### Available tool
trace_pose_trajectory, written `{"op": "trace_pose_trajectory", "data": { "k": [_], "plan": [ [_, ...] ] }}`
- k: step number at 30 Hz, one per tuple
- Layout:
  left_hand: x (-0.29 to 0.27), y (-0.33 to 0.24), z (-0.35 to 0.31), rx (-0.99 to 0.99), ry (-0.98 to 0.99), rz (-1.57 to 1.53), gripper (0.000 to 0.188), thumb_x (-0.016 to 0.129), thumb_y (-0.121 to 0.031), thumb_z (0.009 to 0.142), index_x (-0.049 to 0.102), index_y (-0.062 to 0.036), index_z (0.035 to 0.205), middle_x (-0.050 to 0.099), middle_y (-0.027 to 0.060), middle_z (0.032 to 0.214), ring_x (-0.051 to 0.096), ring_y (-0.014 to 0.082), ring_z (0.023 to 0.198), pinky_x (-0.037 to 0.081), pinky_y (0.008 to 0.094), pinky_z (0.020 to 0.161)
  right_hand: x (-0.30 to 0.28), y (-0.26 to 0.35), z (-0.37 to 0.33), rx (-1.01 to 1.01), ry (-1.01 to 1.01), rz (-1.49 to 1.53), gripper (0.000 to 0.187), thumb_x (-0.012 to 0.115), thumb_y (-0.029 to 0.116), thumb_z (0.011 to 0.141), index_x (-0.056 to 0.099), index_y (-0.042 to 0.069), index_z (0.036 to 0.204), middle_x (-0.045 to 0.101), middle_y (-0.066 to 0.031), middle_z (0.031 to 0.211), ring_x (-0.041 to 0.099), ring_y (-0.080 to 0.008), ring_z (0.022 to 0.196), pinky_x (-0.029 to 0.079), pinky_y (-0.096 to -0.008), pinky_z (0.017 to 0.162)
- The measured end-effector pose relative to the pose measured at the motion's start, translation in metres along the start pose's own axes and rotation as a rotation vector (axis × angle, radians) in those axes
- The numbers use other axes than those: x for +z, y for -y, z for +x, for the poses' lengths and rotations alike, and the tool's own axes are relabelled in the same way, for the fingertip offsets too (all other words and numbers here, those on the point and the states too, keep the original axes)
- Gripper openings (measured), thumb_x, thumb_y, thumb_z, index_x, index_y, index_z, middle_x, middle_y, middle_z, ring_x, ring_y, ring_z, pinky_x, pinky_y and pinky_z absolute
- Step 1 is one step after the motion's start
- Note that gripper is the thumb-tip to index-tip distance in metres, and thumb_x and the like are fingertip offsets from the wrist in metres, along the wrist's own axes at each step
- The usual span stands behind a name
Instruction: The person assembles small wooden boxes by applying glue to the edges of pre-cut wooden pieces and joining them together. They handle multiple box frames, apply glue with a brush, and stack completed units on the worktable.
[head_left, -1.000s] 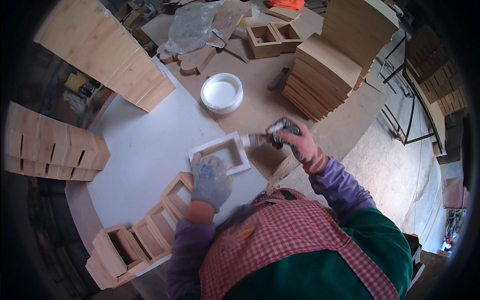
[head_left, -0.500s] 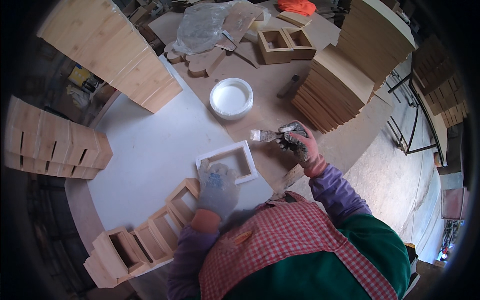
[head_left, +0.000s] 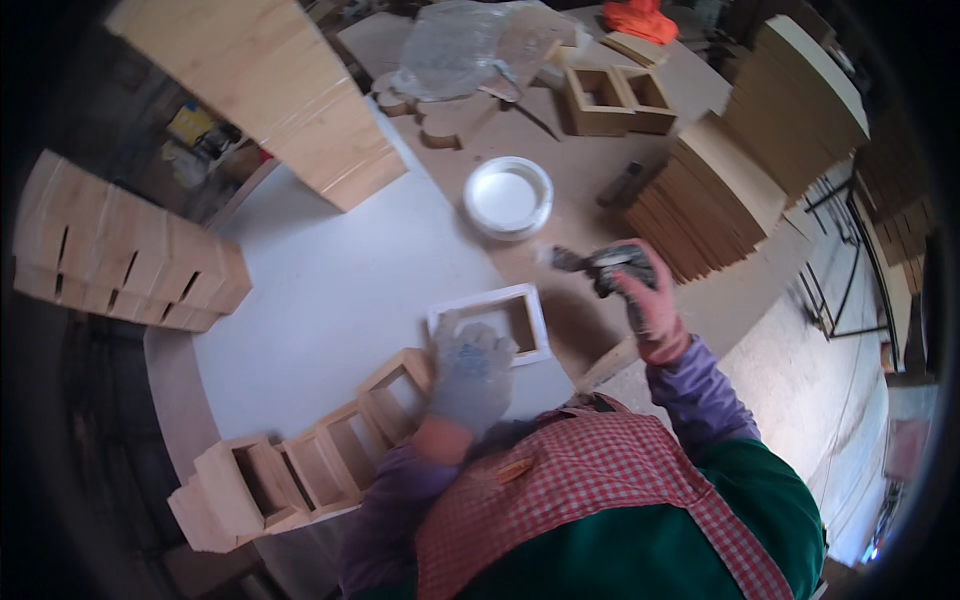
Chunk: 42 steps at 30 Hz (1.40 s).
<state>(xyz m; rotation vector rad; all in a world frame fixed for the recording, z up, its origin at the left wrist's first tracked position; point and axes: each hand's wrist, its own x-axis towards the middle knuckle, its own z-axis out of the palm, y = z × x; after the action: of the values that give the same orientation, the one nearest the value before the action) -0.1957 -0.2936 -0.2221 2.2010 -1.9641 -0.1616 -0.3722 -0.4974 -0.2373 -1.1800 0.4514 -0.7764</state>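
My left hand (head_left: 472, 372), in a pale grey glove, grips the near left side of a rectangular wooden frame box (head_left: 537, 325). White coating covers the rim of this box, which lies on the white board. Off to the right, my right hand (head_left: 640, 280) wears a pinkish-orange glove with dark, smeared fingers. It is closed around a flat paintbrush (head_left: 570, 260) whose whitish bristles point left, toward a white bowl (head_left: 508, 198) of white liquid. The brush is apart from both bowl and box. Motion blurs the bristles.
Bare wooden boxes (head_left: 340, 455) stand in a row at the near left. Tall wooden stacks (head_left: 265, 90) rise at the far left, and stacked brown panels (head_left: 705, 195) at the right. A double box (head_left: 600, 120) and plastic sheeting (head_left: 450, 50) are at the back.
The whole view has shifted, so things sit farther right in the picture. The paintbrush in my right hand has come slightly nearer the bowl. My left hand stays on the frame box.
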Motion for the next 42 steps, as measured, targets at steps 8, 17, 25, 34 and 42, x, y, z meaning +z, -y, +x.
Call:
{"op": "trace_pose_trajectory", "data": {
  "k": [8,17,25,34,42],
  "plan": [
    [-0.054,0.081,-0.007,-0.158,-0.382,0.177,0.019,0.067,-0.017,0.078,0.067,-0.0117,0.096,0.060,0.0091,0.100,0.053,0.0303,0.110,0.025,0.0591,0.111,0.003,0.039,0.038,-0.107,-0.049,-0.058,0.027,0.061,0.005,0.092,0.058,0.000,0.118,0.067,-0.0083,0.097,0.063,-0.0145,0.079,0.051,-0.0272,0.069],
    [-0.078,0.270,-0.066,-0.841,0.033,0.324,0.026,0.064,-0.018,0.075,0.070,-0.0159,0.101,0.066,0.0090,0.112,0.053,0.0268,0.118,0.018,0.0530,0.116,0.011,0.031,0.075,0.012,-0.068,-0.247,0.024,0.066,0.004,0.091,0.062,0.004,0.115,0.066,0.0007,0.094,0.058,-0.0064,0.076,0.047,-0.0223,0.065],
    [-0.062,0.253,-0.072,-0.732,-0.357,0.575,0.054,0.071,-0.020,0.078,0.058,-0.0099,0.130,0.066,0.0123,0.116,0.059,0.0300,0.114,0.026,0.0553,0.114,0.052,-0.002,0.130,0.123,-0.049,-0.717,0.045,0.076,0.015,0.084,0.062,-0.001,0.124,0.070,-0.0086,0.101,0.063,-0.0142,0.091,0.051,-0.0276,0.083],
    [-0.036,0.110,-0.082,-0.302,0.052,0.011,0.055,0.073,-0.029,0.080,0.058,-0.0056,0.128,0.065,0.0159,0.111,0.061,0.0318,0.105,0.041,0.0474,0.100,0.049,0.018,0.146,0.199,0.081,-0.858,0.038,0.073,0.017,0.084,0.065,0.001,0.118,0.071,-0.0106,0.099,0.063,-0.0156,0.090,0.050,-0.0299,0.085],
    [-0.025,0.084,-0.015,-0.208,-0.224,0.171,0.060,0.071,-0.031,0.082,0.053,-0.0091,0.135,0.065,0.0129,0.110,0.057,0.0307,0.112,0.037,0.0473,0.104,0.053,0.008,0.149,0.070,0.072,-0.882,0.034,0.071,0.024,0.084,0.067,0.000,0.108,0.071,-0.0119,0.094,0.066,-0.0205,0.085,0.052,-0.0329,0.080]
  ]
}}
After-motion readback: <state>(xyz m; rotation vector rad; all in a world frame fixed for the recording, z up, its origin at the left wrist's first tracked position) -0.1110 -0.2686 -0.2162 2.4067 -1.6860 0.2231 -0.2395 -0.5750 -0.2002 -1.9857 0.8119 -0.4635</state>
